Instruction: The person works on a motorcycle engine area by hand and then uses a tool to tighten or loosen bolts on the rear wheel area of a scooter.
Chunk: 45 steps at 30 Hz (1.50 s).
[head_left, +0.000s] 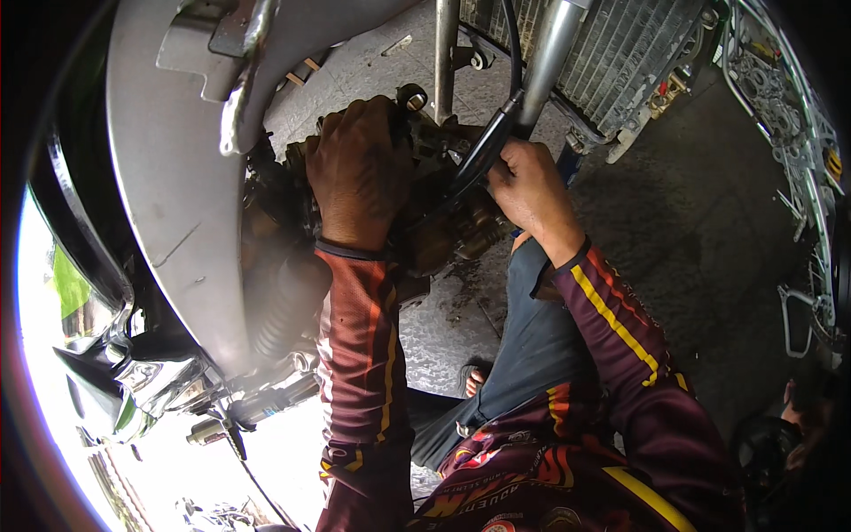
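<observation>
A dark, greasy engine assembly (pixel 434 239) sits in the middle, under a motorcycle. My left hand (pixel 359 168) lies over its top left part with the fingers curled down round it, and the fingertips are hidden. Close by its index finger stands a metal ring-shaped lug (pixel 411 97). On the other side, my right hand (pixel 532 191) is closed, its fingers bent in behind a thick black hose (pixel 483 146). What those fingers hold cannot be made out. The hose runs down between my two hands, in front of the engine.
A large grey curved body panel (pixel 173 177) with a metal bracket (pixel 238 106) rises at left. Metal tubes (pixel 548 71) and a finned radiator (pixel 612 71) are at the top. Along the right edge, a rack (pixel 789 115) holds metal parts. Grey tiled floor (pixel 461 310) shows below.
</observation>
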Available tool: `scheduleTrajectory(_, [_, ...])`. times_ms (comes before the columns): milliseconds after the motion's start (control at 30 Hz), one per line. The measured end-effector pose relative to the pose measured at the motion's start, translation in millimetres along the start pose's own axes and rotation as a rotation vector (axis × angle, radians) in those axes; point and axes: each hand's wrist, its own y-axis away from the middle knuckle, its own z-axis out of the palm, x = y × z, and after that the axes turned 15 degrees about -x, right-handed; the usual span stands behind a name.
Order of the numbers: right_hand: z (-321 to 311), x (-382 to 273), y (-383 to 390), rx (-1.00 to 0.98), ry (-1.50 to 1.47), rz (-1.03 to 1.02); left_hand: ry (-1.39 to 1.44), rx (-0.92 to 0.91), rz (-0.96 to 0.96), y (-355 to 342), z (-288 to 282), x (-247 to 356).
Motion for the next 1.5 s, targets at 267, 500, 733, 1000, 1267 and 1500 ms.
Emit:
scheduleTrajectory(267, [-4, 2, 0, -0.008, 0.047, -0.019, 0.007, 0.021, 0.017, -1, 3, 1])
scheduleTrajectory(500, [-1, -5, 0, 0.017, 0.064, -0.033, 0.007, 0.034, 0.02, 1, 3, -3])
scheduleTrajectory(733, [-6, -1, -2, -0.024, 0.07, -0.006, -0.004, 0.025, 0.021, 0, 3, -2])
scheduleTrajectory(1000, [-6, -1, -4, -0.052, 0.072, -0.021, -0.006, -0.011, -0.006, 1, 0, -1])
scheduleTrajectory(1267, [-6, -2, -4, -0.039, 0.07, -0.015, -0.015, 0.014, 0.01, 0, 0, -2])
scheduleTrajectory(1500, [0, 6, -7, 0.002, 0.065, -0.06, -0.068, -0.046, 0.013, 0, -3, -3])
